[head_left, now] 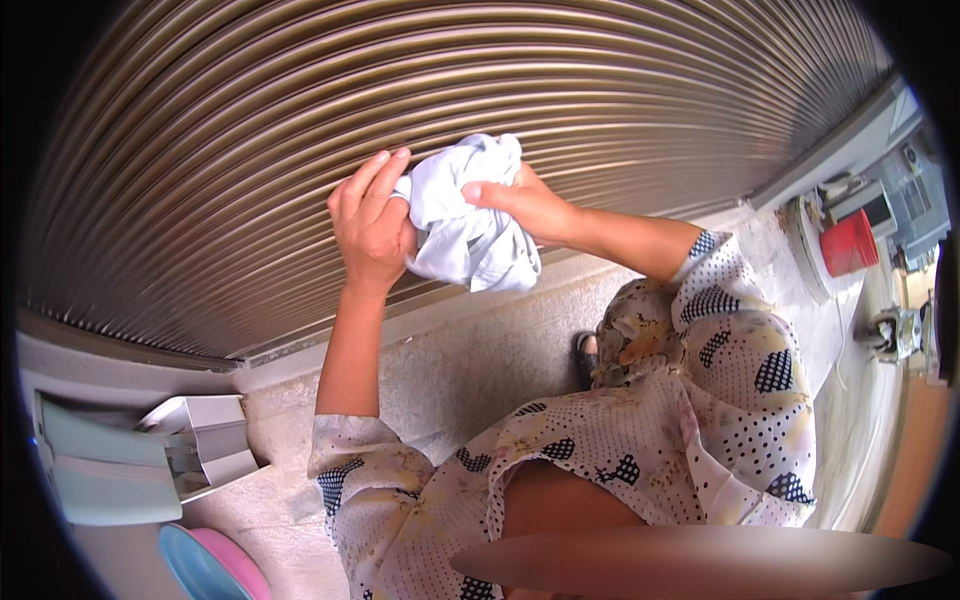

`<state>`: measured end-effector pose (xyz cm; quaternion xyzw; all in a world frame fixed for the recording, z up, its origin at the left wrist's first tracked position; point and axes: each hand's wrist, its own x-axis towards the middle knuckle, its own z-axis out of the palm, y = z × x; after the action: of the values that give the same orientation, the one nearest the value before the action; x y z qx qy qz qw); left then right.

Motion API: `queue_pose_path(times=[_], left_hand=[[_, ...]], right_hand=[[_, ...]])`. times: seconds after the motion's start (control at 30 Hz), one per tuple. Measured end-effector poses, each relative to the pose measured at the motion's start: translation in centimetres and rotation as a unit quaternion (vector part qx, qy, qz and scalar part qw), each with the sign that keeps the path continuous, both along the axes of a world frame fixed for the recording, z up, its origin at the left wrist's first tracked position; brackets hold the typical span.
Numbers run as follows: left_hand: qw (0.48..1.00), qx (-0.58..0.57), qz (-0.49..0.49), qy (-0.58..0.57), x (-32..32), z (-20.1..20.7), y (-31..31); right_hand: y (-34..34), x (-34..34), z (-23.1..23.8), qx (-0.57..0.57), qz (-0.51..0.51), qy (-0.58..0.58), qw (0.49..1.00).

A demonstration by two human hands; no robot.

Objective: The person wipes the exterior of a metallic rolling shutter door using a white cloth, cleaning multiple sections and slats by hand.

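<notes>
A crumpled pale blue-white cloth [468, 225] is held up between both hands in front of a ribbed metal roller shutter [300, 130]. My left hand [370, 225] grips its left side, fingers curled up over the top edge. My right hand [520, 205] clamps the cloth from the right, thumb pressed into the folds. Both forearms rise from short patterned sleeves. The cloth's lower end hangs loose below the hands.
A concrete floor [480, 350] runs below the shutter. At lower left stand a pale green and white box-like object [130, 455] and a blue and pink basin [215, 565]. A red bucket [848, 243] and clutter sit at right. One sandalled foot [587, 352] shows.
</notes>
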<state>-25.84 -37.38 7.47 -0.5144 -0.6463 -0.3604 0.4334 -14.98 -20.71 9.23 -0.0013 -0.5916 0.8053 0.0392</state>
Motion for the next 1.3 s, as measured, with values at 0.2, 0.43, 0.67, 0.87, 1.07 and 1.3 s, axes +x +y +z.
queue_pose_path(times=[0.2, 0.43, 0.67, 0.87, 1.07, 1.3], left_hand=[[0.959, -0.136, -0.122, -0.219, 2.5, -3.4, 0.4], [0.874, -0.139, -0.182, -0.428, 6.8, -5.5, 1.6], [0.922, -0.148, -0.12, -0.337, 7.7, -6.5, 2.5], [0.898, -0.142, -0.129, -0.396, 9.0, -6.4, 2.4], [0.936, -0.162, -0.121, -0.287, 9.4, -4.5, 3.4], [0.906, -0.167, -0.069, -0.383, 5.9, -5.9, 2.3]], right_hand=[[0.5, 2.0, -3.5, -0.145, 0.028, -0.116, 0.982], [0.7, 3.0, -7.1, -0.165, 0.034, -0.145, 0.975], [0.2, 3.7, -9.0, -0.163, 0.057, -0.154, 0.973], [0.3, 4.2, -10.0, -0.149, 0.069, -0.148, 0.975], [0.0, 4.0, -10.7, -0.102, 0.082, -0.132, 0.983], [0.7, 3.5, -11.9, 0.025, 0.095, -0.091, 0.991]])
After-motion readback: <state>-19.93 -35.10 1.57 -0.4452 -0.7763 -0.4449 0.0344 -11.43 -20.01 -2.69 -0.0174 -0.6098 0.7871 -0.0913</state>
